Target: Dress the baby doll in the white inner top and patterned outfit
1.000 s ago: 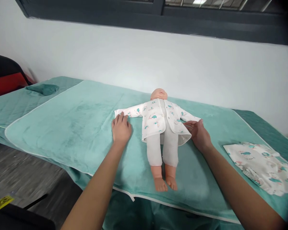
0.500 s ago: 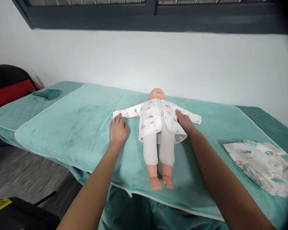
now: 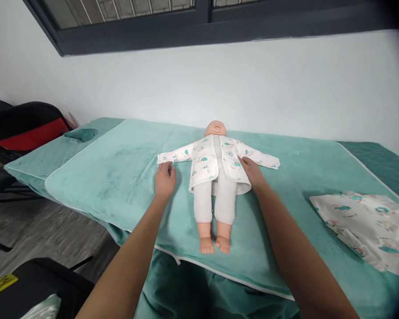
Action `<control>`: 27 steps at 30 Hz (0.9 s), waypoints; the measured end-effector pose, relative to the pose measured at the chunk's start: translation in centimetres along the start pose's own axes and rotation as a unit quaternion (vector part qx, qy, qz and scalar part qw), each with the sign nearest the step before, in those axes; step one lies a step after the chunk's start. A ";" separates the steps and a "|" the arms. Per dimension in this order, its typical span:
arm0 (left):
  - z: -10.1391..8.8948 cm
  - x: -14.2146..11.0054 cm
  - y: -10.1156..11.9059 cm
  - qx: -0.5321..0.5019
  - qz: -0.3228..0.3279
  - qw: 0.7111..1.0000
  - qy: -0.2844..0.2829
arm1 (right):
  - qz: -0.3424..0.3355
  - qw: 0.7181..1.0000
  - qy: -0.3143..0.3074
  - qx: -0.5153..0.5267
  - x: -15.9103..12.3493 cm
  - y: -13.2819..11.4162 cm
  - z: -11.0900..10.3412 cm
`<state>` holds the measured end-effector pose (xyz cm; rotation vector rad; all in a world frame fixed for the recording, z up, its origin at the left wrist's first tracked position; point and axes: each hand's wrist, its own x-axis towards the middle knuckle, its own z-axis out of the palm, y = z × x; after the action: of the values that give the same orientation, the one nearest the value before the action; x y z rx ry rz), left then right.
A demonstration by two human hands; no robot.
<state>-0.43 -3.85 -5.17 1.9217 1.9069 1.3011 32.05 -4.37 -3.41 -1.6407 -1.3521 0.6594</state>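
A baby doll (image 3: 205, 239) lies on its back, feet toward me, in white leggings and an unfastened white baby jacket (image 3: 203, 166) with a green and pink print. Both jacket sleeves stretch out sideways, and the doll's hands do not show. At the lower edge of the cuff on the left, my left hand (image 3: 165, 180) rests with its thumb apart from its fingers. My right hand (image 3: 253, 173) presses against the jacket's side below the other sleeve, its fingers closed on the cloth and its fingertips partly hidden.
Folded printed cloth (image 3: 362, 226) lies at the right on the green bed cover (image 3: 119, 177). A black and red chair (image 3: 33, 128) stands beyond the bed's left end. Another black chair (image 3: 49, 283) is at lower left. The white wall (image 3: 186, 84) and window frame (image 3: 133, 33) run behind.
The view has shifted and tilted slightly. My left hand's fingers have drawn down from lying on the sleeve to its lower edge. My right hand has moved lower along the jacket's side.
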 end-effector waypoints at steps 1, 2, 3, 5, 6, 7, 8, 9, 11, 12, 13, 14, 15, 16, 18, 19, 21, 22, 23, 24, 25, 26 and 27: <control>0.1 -0.1 0.4 -0.058 -0.035 0.998 -0.009 | -0.006 1.000 -0.004 0.008 -0.3 0.0 0.1; 0.2 -0.3 1.0 -0.121 -0.070 0.990 -0.024 | -0.011 1.000 -0.007 0.015 -0.5 0.0 0.1; 0.4 -0.6 1.8 -0.187 -0.102 0.976 -0.047 | -0.014 1.000 -0.009 0.025 -0.7 -0.1 0.2; 0.7 -1.1 3.6 -0.306 -0.142 0.934 -0.116 | -0.013 0.998 -0.020 0.057 -0.9 -0.2 0.2; 0.9 -1.3 4.6 -0.351 -0.151 0.910 -0.159 | -0.011 0.996 -0.030 0.078 -1.1 -0.3 0.1; 1.0 -1.5 5.5 -0.381 -0.154 0.890 -0.197 | -0.008 0.994 -0.041 0.101 -1.2 -0.5 0.1; 1.1 -1.6 6.3 -0.403 -0.156 0.874 -0.224 | -0.007 0.991 -0.051 0.127 -1.3 -0.7 0.2; 1.2 -1.5 7.0 -0.419 -0.158 0.861 -0.240 | -0.011 0.986 -0.058 0.157 -1.4 -0.9 0.3; 1.5 -0.9 8.0 -0.446 -0.158 0.845 -0.250 | -0.028 0.970 -0.066 0.233 -1.6 -1.3 0.6; 1.8 -0.4 8.3 -0.461 -0.158 0.836 -0.250 | -0.039 0.959 -0.067 0.273 -1.6 -1.5 0.8; 2.2 0.2 8.5 -0.475 -0.158 0.829 -0.249 | -0.047 0.948 -0.067 0.308 -1.6 -1.6 1.1; 2.7 0.8 8.7 -0.484 -0.160 0.825 -0.242 | -0.052 0.938 -0.066 0.335 -1.4 -1.7 1.3; 3.3 1.5 8.8 -0.490 -0.166 0.823 -0.232 | -0.052 0.932 -0.063 0.352 -1.3 -1.8 1.4; 4.1 2.1 9.0 -0.495 -0.174 0.822 -0.220 | -0.051 0.929 -0.060 0.362 -1.0 -1.8 1.6; 5.8 3.2 9.2 -0.508 -0.184 0.818 -0.199 | -0.051 0.925 -0.057 0.372 -0.5 -1.6 1.7; 6.6 3.7 9.2 -0.515 -0.184 0.815 -0.193 | -0.053 0.923 -0.056 0.376 -0.2 -1.5 1.7; 8.1 4.2 9.0 -0.520 -0.174 0.814 -0.192 | -0.060 0.921 -0.051 0.382 0.3 -1.2 1.8; 8.6 4.4 8.8 -0.513 -0.170 0.820 -0.187 | -0.063 0.921 -0.046 0.382 0.5 -1.0 1.8; 9.1 4.4 8.5 -0.498 -0.165 0.832 -0.178 | -0.065 0.924 -0.038 0.376 0.7 -0.8 1.9; 9.4 4.4 8.2 -0.478 -0.160 0.848 -0.164 | -0.062 0.929 -0.029 0.363 0.8 -0.5 1.9; 9.5 4.3 8.0 -0.454 -0.153 0.865 -0.148 | -0.056 0.937 -0.019 0.343 0.8 -0.3 2.0; 9.6 4.2 7.8 -0.429 -0.145 0.882 -0.130 | -0.044 0.948 -0.004 0.316 0.9 0.0 2.0; 9.6 4.1 7.6 -0.404 -0.132 0.898 -0.113 | -0.027 0.959 0.013 0.282 0.8 0.3 1.9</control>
<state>10.68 2.68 -4.40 1.2629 1.1652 1.3930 30.79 -3.04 -4.42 -1.1432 -1.0541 0.8914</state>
